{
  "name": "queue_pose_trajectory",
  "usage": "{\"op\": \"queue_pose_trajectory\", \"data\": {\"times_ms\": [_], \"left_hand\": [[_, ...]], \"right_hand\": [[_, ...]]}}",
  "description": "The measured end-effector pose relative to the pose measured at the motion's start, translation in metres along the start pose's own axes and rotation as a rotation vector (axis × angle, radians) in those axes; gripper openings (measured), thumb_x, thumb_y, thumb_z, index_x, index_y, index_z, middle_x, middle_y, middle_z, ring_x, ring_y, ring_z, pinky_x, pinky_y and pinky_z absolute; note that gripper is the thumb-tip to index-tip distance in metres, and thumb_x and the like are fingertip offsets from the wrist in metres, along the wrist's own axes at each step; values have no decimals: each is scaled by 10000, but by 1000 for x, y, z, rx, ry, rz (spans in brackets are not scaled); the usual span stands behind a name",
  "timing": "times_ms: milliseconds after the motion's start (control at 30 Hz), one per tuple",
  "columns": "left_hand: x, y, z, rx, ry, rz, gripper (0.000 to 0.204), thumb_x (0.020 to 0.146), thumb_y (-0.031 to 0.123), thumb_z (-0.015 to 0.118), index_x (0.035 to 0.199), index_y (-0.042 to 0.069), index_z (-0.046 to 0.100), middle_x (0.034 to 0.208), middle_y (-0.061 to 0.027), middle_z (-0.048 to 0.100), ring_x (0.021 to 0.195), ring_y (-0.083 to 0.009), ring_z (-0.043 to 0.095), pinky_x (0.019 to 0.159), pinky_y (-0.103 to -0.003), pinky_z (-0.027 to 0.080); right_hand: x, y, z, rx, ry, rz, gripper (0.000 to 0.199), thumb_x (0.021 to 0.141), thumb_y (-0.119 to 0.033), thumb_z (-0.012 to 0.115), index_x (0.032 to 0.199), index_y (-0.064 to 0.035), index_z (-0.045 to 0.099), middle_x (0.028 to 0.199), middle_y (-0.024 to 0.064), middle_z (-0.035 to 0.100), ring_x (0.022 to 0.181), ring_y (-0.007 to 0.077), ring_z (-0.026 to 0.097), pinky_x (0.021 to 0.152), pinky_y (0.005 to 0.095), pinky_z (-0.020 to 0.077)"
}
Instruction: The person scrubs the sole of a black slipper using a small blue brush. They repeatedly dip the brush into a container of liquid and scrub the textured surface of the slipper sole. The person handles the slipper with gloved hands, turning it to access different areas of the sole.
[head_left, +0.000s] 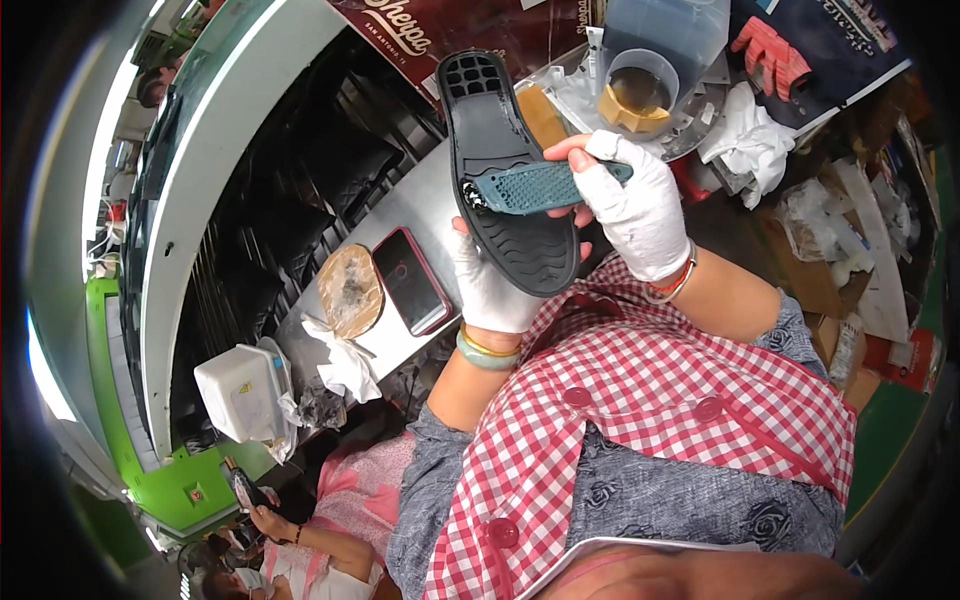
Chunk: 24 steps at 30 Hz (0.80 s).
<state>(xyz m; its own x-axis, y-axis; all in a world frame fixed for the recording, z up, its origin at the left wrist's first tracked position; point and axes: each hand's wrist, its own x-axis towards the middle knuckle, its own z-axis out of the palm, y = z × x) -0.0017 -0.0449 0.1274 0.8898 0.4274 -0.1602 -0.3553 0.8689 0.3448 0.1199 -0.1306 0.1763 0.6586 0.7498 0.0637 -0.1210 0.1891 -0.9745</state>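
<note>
My left hand (490, 285), in a white fingerless glove, is closed around the edge of a black shoe sole (518, 245) and holds it tilted up. Most of its fingers are hidden beneath the sole. From the other side my right hand (635, 200), gloved the same way, grips a flat teal strip (530, 188) with a dimpled surface. The strip lies across the middle of the sole. Around its far end are white and black marks on the sole. What kind of tool or part the strip is, I cannot tell.
Beyond my hands stand a clear cup (638, 85) of dark liquid and a bluish translucent container (672, 30). A red glove (770, 55) and crumpled white paper (750, 140) lie right. A phone (412, 280) and round brown disc (350, 290) rest left. A co-worker (330, 545) sits lower left.
</note>
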Motion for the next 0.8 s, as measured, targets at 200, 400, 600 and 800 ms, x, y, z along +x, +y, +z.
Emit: {"op": "queue_pose_trajectory", "data": {"times_ms": [200, 400, 600, 800], "left_hand": [[-3, -3, -1, 76, -104, 26, 813, 781, 590, 632, 1392, 132, 353, 1253, -143, 488, 1118, -345, 514, 825, -573, 514], [-9, -3, 3, 240, -174, 15, 938, 746, 610, 661, 1417, 74, 284, 1360, -120, 427, 1226, -356, 460, 930, -545, 477], [-18, -4, -1, 318, -114, -53, 1034, 685, 618, 713, 1415, 33, 270, 1347, -173, 433, 1255, -376, 435, 955, -512, 470], [-20, -3, -10, 350, -166, -124, 1023, 697, 624, 699, 1419, 39, 272, 1357, -172, 428, 1267, -383, 423, 956, -502, 469]], "right_hand": [[-2, -1, 1, -12, 53, -58, 202, 959, -180, 524, 1006, -21, 640, 777, 31, 651, 620, 62, 617, 509, 167, 445], [5, -9, -1, 9, 81, -159, 200, 959, -180, 533, 1019, -20, 637, 788, 29, 642, 600, 64, 606, 496, 172, 447], [18, -22, -7, 3, 128, -240, 182, 953, -161, 533, 997, -31, 653, 790, 10, 645, 596, 46, 584, 497, 167, 428], [38, -31, -12, 36, 126, -250, 154, 934, -121, 539, 952, -47, 672, 752, 11, 656, 543, 18, 524, 490, 160, 398]]}}
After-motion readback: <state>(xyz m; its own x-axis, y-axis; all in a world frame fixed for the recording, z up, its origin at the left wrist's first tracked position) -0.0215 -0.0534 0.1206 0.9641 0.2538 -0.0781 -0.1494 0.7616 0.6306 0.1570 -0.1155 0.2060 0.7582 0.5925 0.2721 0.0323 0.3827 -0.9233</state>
